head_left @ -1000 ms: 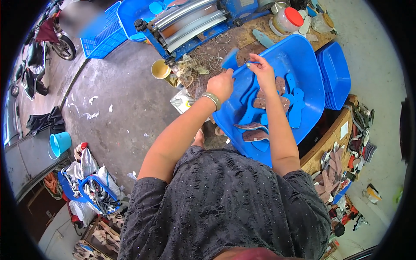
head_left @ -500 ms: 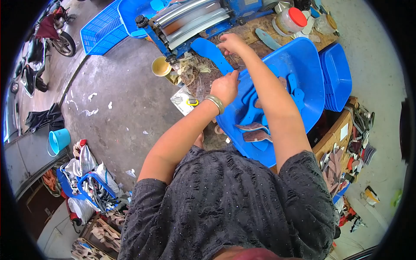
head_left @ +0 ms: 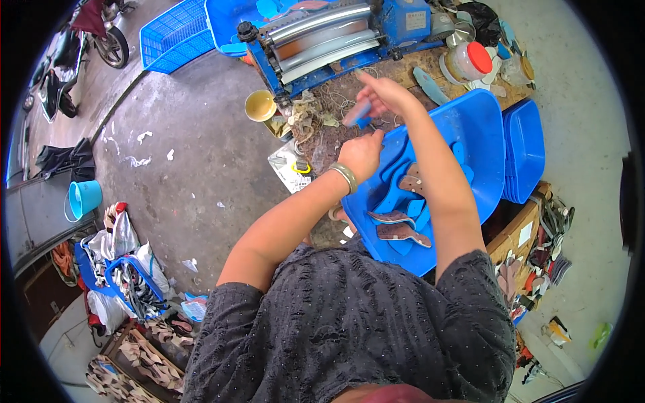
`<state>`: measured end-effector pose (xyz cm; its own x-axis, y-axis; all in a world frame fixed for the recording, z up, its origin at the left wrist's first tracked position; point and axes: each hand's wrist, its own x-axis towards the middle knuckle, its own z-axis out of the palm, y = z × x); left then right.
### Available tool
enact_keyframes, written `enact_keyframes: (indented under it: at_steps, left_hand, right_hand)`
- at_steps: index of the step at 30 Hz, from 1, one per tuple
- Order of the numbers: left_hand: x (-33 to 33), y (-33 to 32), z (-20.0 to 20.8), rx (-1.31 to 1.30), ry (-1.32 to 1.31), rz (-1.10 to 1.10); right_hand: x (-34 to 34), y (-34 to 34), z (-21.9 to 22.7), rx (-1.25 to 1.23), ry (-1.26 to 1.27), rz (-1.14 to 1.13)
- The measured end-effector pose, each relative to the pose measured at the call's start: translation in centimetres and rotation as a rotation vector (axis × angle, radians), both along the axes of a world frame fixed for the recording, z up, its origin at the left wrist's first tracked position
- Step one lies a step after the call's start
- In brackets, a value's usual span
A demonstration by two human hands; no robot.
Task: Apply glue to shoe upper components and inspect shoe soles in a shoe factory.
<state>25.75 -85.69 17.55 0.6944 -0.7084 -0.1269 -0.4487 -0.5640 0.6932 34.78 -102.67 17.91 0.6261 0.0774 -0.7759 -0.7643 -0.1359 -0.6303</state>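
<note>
My left hand [head_left: 363, 156], with a bracelet at the wrist, is closed with its thumb on top, beside the near-left rim of the blue tub [head_left: 476, 127]. What its fingers hold, if anything, is hidden. Farther off, my right hand [head_left: 390, 95] has one finger stretched forward and the others curled. At those curled fingers is a blurred blue shoe insole [head_left: 357, 114], seen nearly edge-on; the exact grip is unclear. Inside the tub lie several blue insoles and brown-faced pieces [head_left: 403, 232]. Beyond my hands stands a blue roller machine [head_left: 329, 50].
A red-lidded jar [head_left: 468, 62] stands on the wooden bench right of the machine. Stacked blue tubs [head_left: 525, 151] stand farther right. Left of the bench are a yellowish bowl [head_left: 260, 105] and a stringy scrap heap [head_left: 306, 117]. A light-blue bucket [head_left: 84, 198] is at far left.
The insole, lying broad side up between my hands before, has turned nearly edge-on beside my right fingers. The whole view has shifted, with the bench appearing lower and farther right.
</note>
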Motion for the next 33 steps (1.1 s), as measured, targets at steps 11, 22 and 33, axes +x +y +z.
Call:
enact_keyframes:
  at_steps: [11,22,33]
  left_hand:
    - [-0.4,-0.5,0.6,-0.068,-0.045,0.023]
    - [-0.8,0.5,0.0,-0.019,-0.062,0.046]
    - [-0.1,-0.7,0.7,0.099,-0.110,-0.002]
  right_hand:
    - [-5.7,-3.6,7.0,0.034,-0.497,-0.144]
    - [2.0,0.7,-2.3,-0.094,-0.276,-0.225]
    - [-14.2,-12.8,8.0,-0.754,-0.806,-0.269]
